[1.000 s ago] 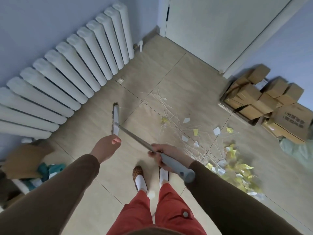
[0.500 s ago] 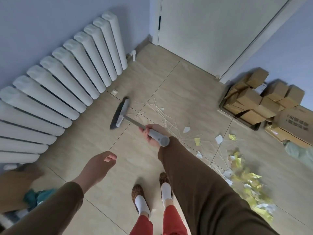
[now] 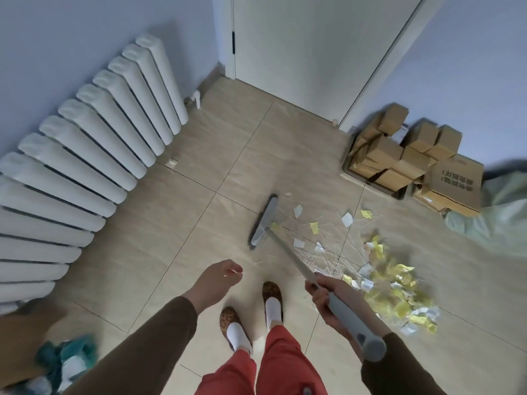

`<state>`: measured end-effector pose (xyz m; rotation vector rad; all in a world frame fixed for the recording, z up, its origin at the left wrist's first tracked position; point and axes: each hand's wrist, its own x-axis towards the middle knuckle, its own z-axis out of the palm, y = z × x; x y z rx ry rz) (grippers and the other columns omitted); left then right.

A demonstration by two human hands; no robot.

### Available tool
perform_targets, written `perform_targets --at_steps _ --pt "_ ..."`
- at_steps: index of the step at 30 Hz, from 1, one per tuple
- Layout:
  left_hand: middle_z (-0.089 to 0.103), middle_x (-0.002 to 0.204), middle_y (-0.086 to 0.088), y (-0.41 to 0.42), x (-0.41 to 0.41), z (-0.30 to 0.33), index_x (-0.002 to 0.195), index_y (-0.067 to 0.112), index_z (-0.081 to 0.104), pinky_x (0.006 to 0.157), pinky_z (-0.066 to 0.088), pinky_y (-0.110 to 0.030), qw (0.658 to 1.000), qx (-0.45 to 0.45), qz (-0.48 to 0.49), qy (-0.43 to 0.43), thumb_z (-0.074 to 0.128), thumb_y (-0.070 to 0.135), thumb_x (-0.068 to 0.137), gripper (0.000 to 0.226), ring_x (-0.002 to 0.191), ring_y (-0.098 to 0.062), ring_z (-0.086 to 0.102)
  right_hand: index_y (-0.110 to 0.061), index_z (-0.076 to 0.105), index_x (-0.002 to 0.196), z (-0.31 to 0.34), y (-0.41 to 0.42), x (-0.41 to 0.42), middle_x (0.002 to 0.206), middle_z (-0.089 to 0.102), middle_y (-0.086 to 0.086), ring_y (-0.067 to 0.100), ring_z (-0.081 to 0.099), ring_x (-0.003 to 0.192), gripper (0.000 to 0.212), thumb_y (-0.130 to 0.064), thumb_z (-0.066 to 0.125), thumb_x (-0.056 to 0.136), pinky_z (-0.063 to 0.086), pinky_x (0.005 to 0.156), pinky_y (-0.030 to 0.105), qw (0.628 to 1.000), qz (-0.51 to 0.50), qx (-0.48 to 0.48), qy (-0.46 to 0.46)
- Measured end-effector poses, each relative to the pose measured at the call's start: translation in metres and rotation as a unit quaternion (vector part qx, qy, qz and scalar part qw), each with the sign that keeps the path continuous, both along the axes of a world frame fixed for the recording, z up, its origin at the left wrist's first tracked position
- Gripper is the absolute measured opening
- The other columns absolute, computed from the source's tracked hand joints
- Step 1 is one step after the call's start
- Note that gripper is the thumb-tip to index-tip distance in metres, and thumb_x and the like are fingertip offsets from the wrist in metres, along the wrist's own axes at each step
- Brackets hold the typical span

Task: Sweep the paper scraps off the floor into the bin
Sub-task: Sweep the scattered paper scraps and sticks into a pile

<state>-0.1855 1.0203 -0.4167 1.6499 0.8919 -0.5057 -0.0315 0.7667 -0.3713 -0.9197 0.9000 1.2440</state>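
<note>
My right hand (image 3: 328, 297) grips the grey handle of a broom (image 3: 288, 252). Its flat grey head (image 3: 263, 222) rests on the tiled floor just left of the scattered scraps. White and yellow paper scraps (image 3: 313, 228) lie loose beside the head among thin pale sticks. A denser pile of yellow and white scraps (image 3: 396, 286) sits further right, near my right arm. My left hand (image 3: 218, 277) hangs free over the floor, fingers loosely curled, holding nothing. No bin is in view.
A white radiator (image 3: 85, 155) runs along the left wall. A white door (image 3: 308, 52) is straight ahead. Cardboard boxes (image 3: 405, 158) are stacked at the right wall, beside a pale green bag (image 3: 502, 212). A small scrap (image 3: 171, 163) lies by the radiator. Cloth clutter (image 3: 65, 363) sits lower left.
The broom head has swung from near the radiator rightward to the edge of the scraps. My right hand drew back toward my body. My left hand stayed off the handle.
</note>
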Motion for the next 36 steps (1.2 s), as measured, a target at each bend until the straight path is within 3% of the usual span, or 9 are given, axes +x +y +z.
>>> perform_targets --at_steps 5,9,14,18,24,30,36 --pt "0.069 0.097 0.003 0.049 0.031 0.011 0.101 0.024 0.069 0.078 0.05 -0.032 0.997 0.07 -0.009 -0.013 0.061 0.023 0.094 0.011 0.094 -0.016 0.065 -0.014 0.051 0.119 0.014 0.034 0.002 0.083 0.057 0.014 0.009 0.045 0.038 0.02 -0.008 0.046 0.1 0.044 0.032 0.018 0.998 0.0 0.065 0.007" --pt "0.071 0.094 0.008 0.09 0.047 0.011 0.097 0.027 0.069 0.072 0.046 -0.026 0.991 0.132 -0.009 -0.006 0.061 0.019 0.094 0.011 0.093 -0.012 0.067 -0.013 0.043 0.122 -0.021 0.113 0.03 0.084 0.058 0.014 0.009 0.048 0.042 0.023 -0.01 0.049 0.101 0.047 0.036 0.017 0.992 0.026 0.12 0.004" --pt "0.074 0.093 0.007 0.116 0.053 -0.013 0.091 0.031 0.07 0.082 0.053 -0.039 0.988 0.15 -0.004 0.04 0.064 0.018 0.093 0.014 0.092 -0.014 0.07 -0.002 0.042 0.123 -0.072 0.227 0.094 0.091 0.058 0.014 0.008 0.048 0.041 0.026 -0.008 0.046 0.098 0.049 0.039 0.017 0.991 0.048 0.127 0.022" --pt "0.075 0.093 0.009 0.11 0.059 -0.036 0.091 0.031 0.073 0.084 0.053 -0.04 0.987 0.145 -0.015 0.065 0.066 0.017 0.093 0.016 0.091 -0.014 0.071 0.001 0.04 0.126 -0.103 0.26 0.154 0.091 0.055 0.016 0.01 0.049 0.036 0.029 -0.008 0.044 0.099 0.05 0.039 0.018 0.991 0.015 0.128 0.018" --pt "0.075 0.089 0.006 0.079 0.095 -0.051 0.089 0.03 0.072 0.077 0.051 -0.035 0.987 0.123 -0.07 0.072 0.067 0.013 0.092 0.018 0.088 -0.016 0.069 0.003 0.043 0.122 -0.106 0.157 0.206 0.083 0.057 0.018 0.01 0.048 0.037 0.024 -0.007 0.045 0.101 0.048 0.037 0.016 0.995 -0.061 0.077 -0.015" --pt "0.07 0.093 0.007 0.037 0.157 -0.042 0.095 0.03 0.067 0.079 0.052 -0.035 0.982 0.103 -0.147 0.058 0.064 0.02 0.093 0.011 0.089 -0.015 0.067 0.0 0.049 0.119 -0.06 0.003 0.167 0.081 0.06 0.017 0.011 0.05 0.041 0.022 -0.012 0.05 0.1 0.05 0.037 0.018 0.983 -0.184 0.025 0.011" --pt "0.069 0.095 0.004 -0.001 0.223 -0.007 0.102 0.029 0.066 0.078 0.053 -0.034 0.982 0.09 -0.166 0.001 0.061 0.027 0.094 0.01 0.089 -0.017 0.066 -0.009 0.045 0.12 0.007 -0.051 0.127 0.079 0.055 0.014 0.009 0.047 0.039 0.02 -0.011 0.047 0.101 0.045 0.033 0.018 0.965 -0.261 0.027 0.019"
